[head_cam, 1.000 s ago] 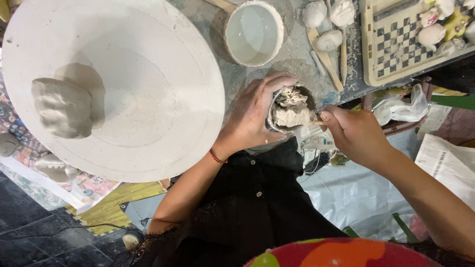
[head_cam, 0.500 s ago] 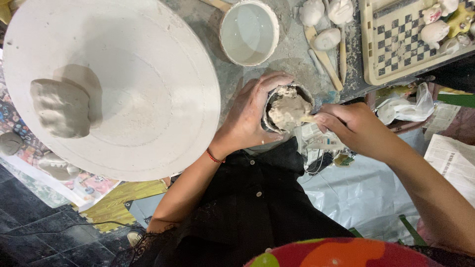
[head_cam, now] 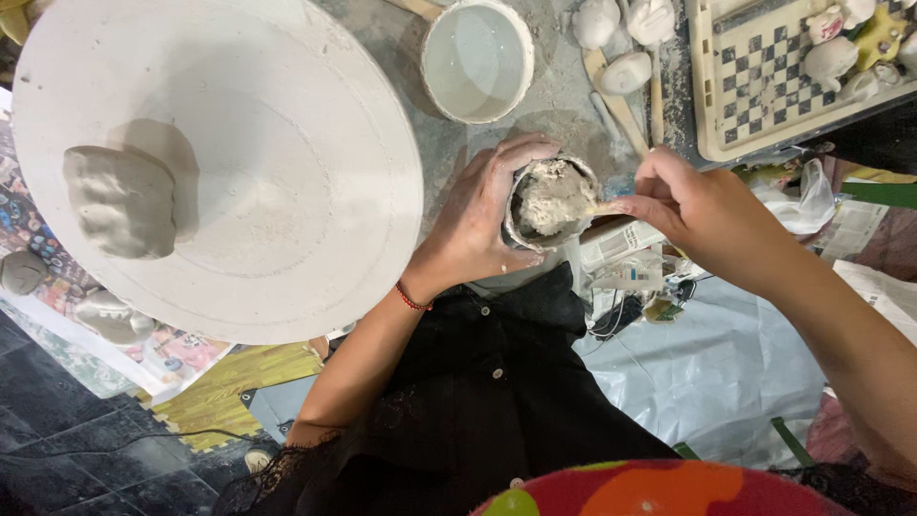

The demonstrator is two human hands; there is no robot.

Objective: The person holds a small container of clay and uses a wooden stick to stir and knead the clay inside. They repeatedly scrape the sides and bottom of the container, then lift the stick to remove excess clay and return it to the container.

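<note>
Small cup [head_cam: 552, 201], brim-full of lumpy grey-beige paste, up off the table [head_cam: 449, 153] at its near edge, between the two hands. Wrapped by left hand [head_cam: 475, 227]: fingers curled round the far wall, thumb on the near side, clamped firm. Cup tilted a little toward the right.

Right hand [head_cam: 702, 212] just beside the cup, fingers pinched together on a thin tool [head_cam: 602, 207]; pale tip touching the paste at the cup's right rim.

Step in hand, by judgement: working or lifting paste out of the cup with the tool tip. Next move, by judgement, calls for a steady left grip, cup kept from tipping further, and a small load on the tip so nothing drops onto the dark clothing below.

Further out: white bowl [head_cam: 478, 59] of cloudy water beyond the cup, apart from it. Flat wooden tools [head_cam: 621, 105] and pale clay pieces [head_cam: 626, 72] to the bowl's right. Checkered tray [head_cam: 764, 81] further right, small figures on its far corner. Large white disc [head_cam: 287, 191] to the left, well apart from the hands, grey clay lump [head_cam: 122, 201] on its left side.

Hard to make out: most of the tool, buried in the right fingers, kind and length unclear. Cup's base and material hidden by the left palm and smeared paste. Depth of paste unknown. Tray and disc cut off at the frame's edges. Clutter below the table's edge, plastic and paper, too jumbled to sort.
</note>
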